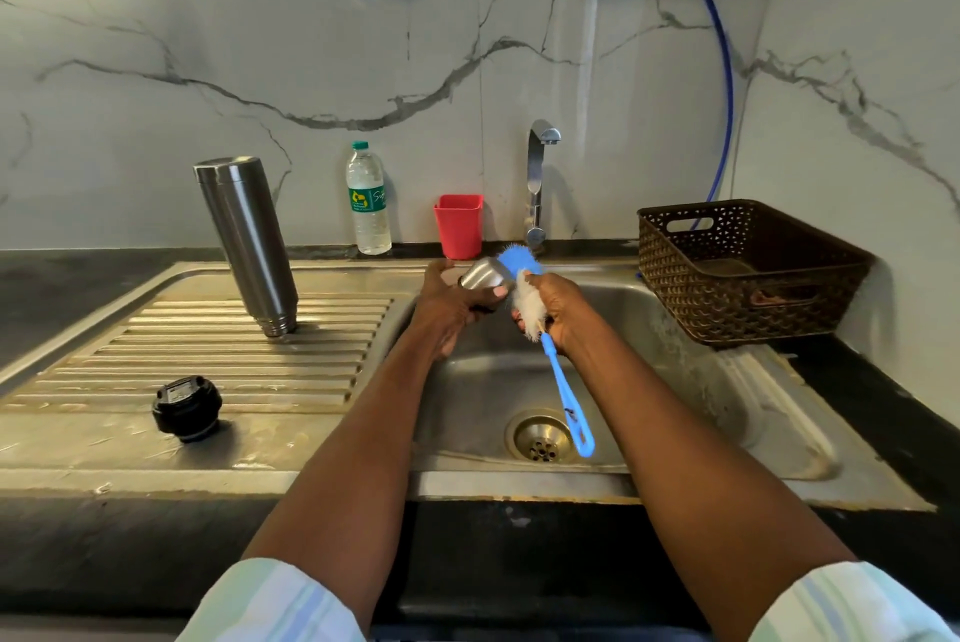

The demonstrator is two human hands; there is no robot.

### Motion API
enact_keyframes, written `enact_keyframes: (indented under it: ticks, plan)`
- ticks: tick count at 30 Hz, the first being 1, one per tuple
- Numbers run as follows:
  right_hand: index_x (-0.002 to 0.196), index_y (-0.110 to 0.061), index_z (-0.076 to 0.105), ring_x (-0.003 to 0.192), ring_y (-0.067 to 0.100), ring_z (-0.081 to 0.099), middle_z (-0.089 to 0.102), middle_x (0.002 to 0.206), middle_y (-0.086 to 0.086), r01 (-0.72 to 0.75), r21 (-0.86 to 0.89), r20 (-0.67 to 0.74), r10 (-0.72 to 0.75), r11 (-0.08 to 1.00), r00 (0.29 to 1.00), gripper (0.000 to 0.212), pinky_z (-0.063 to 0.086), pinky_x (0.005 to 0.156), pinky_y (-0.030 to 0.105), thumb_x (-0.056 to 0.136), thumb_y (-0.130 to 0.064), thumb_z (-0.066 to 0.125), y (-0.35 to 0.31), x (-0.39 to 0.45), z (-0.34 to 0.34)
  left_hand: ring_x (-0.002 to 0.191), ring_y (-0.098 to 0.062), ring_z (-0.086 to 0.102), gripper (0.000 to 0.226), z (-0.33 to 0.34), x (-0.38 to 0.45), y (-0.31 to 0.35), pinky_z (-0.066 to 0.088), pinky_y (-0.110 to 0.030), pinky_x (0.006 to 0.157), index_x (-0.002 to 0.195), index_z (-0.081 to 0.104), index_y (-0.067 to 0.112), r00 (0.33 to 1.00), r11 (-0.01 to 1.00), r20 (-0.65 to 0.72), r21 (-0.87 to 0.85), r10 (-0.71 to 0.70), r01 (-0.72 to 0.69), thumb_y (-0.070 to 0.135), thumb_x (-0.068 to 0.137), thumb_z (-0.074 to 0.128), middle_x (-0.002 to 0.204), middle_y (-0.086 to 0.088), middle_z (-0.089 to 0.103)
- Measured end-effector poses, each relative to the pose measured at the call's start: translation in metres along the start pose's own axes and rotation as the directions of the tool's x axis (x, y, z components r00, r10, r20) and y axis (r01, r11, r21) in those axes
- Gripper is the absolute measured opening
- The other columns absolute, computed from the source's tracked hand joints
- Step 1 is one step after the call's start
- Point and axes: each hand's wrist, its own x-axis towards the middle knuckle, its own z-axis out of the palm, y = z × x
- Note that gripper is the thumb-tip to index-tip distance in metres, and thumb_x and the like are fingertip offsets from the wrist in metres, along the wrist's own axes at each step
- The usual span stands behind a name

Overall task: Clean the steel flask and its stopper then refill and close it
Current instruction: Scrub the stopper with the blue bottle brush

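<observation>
Steel flask [244, 239] stands upside down on the ribbed draining board [104, 345] to the left of the sink [727, 407], mouth down and leaning a little, with no hand on it. Its black stopper [187, 407] lies nearer the viewer on the flat part of the same board, well apart from the flask and also untouched.

Over the sink basin, the left hand [447, 309] grips a small steel cup-shaped lid [483, 275], fingers and thumb curled round it. The right hand [558, 309] is closed on a blue bottle brush [563, 381] high up, at its white bristles, so the blue bristle head sits against the lid and the long handle hangs down toward the drain. Both hands are close together, almost touching, with forearms reaching forward from striped sleeves.

Judging from this, the flask body may already be washed and left to drain, and the lid is being scrubbed now. Whether the stopper is clean cannot be told. Refilling and closing remain to be done.

Behind the sink stand a tap [537, 184], which shows no running water, a red cup [460, 226] and a plastic water bottle [369, 202]. A brown basket [748, 298] sits on the counter to the right.
</observation>
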Motion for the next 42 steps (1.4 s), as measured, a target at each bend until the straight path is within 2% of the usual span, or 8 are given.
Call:
enact_keyframes:
  ticks: [5,10,14,18,25,32,38,42]
  plan:
    - [0.086,-0.006,0.055,0.033,0.016,0.042,0.050,0.063,0.013,0.039,-0.039,0.112,-0.034,0.998,0.993,0.025,0.034,0.036,0.015,0.101,-0.025,0.049,-0.002,-0.011,0.015,0.097,-0.026,0.066,0.069,-0.017,-0.008,0.012,0.058,-0.049,0.089,0.126,0.057,0.003,0.998,0.986,-0.008,0.154,0.058,-0.056,-0.014,0.064,0.083,0.105,-0.009,0.068]
    - [0.102,-0.002,0.057,0.037,0.016,0.048,0.057,0.059,0.012,0.062,-0.016,0.190,-0.058,0.998,0.980,0.029,0.037,0.037,0.015,0.100,-0.030,0.049,-0.003,-0.020,0.025,0.080,-0.012,0.066,0.052,-0.040,-0.028,0.024,0.055,-0.020,0.063,0.109,0.068,0.008,0.966,0.919,-0.095,0.342,0.240,-0.194,0.005,0.063,0.091,0.094,-0.003,0.071]
    - [0.097,-0.004,0.058,0.034,0.015,0.047,0.056,0.055,0.009,0.065,0.028,0.203,-0.069,0.998,0.977,0.028,0.036,0.035,0.015,0.097,-0.032,0.054,0.005,-0.031,0.045,0.081,-0.013,0.068,0.049,-0.085,-0.044,0.026,0.053,-0.025,0.070,0.102,0.075,0.017,0.888,0.880,-0.339,0.457,0.310,-0.133,0.045,0.065,0.088,0.091,0.001,0.075]
    - [0.087,-0.004,0.060,0.038,0.017,0.047,0.057,0.058,0.009,0.079,0.043,0.196,-0.086,0.996,0.977,0.031,0.036,0.038,0.015,0.093,-0.034,0.055,0.017,-0.042,0.078,0.086,-0.019,0.070,0.065,-0.122,-0.051,0.033,0.056,-0.035,0.079,0.105,0.071,0.015,0.801,0.882,-0.511,0.470,0.312,-0.044,0.058,0.059,0.083,0.092,0.000,0.074]
    - [0.092,-0.001,0.064,0.042,0.021,0.047,0.055,0.064,0.015,0.141,0.013,0.095,-0.141,0.990,0.985,0.026,0.035,0.039,0.018,0.085,-0.025,0.069,0.042,-0.042,0.139,0.095,-0.024,0.065,0.056,-0.141,-0.067,0.019,0.048,-0.030,0.078,0.115,0.063,0.017,0.734,0.782,-0.541,0.623,0.411,0.022,0.044,0.070,0.083,0.106,-0.006,0.070]
    - [0.108,-0.003,0.056,0.039,0.016,0.046,0.051,0.069,0.012,0.012,0.013,0.294,-0.016,1.000,0.956,0.030,0.035,0.039,0.016,0.093,-0.029,0.056,0.048,-0.025,0.137,0.112,-0.029,0.063,0.062,-0.156,-0.057,0.014,0.045,-0.042,0.102,0.128,0.061,0.021,0.745,0.677,-0.535,0.719,0.397,0.156,0.047,0.075,0.080,0.117,-0.007,0.070]
    - [0.096,-0.004,0.060,0.049,0.018,0.045,0.056,0.074,0.011,-0.011,-0.029,0.276,0.018,1.000,0.961,0.026,0.038,0.043,0.019,0.093,-0.031,0.057,0.052,-0.023,0.125,0.113,-0.031,0.061,0.062,-0.158,-0.054,0.008,0.045,-0.041,0.101,0.126,0.058,0.015,0.759,0.691,-0.555,0.695,0.341,0.198,0.045,0.077,0.080,0.118,-0.009,0.068]
    - [0.109,-0.002,0.059,0.047,0.018,0.047,0.057,0.072,0.012,-0.018,-0.029,0.288,0.026,0.999,0.957,0.032,0.039,0.042,0.019,0.092,-0.030,0.058,0.056,-0.026,0.127,0.112,-0.032,0.062,0.063,-0.158,-0.056,0.008,0.048,-0.041,0.099,0.127,0.057,0.010,0.756,0.679,-0.563,0.700,0.334,0.221,0.042,0.079,0.080,0.118,-0.012,0.068]
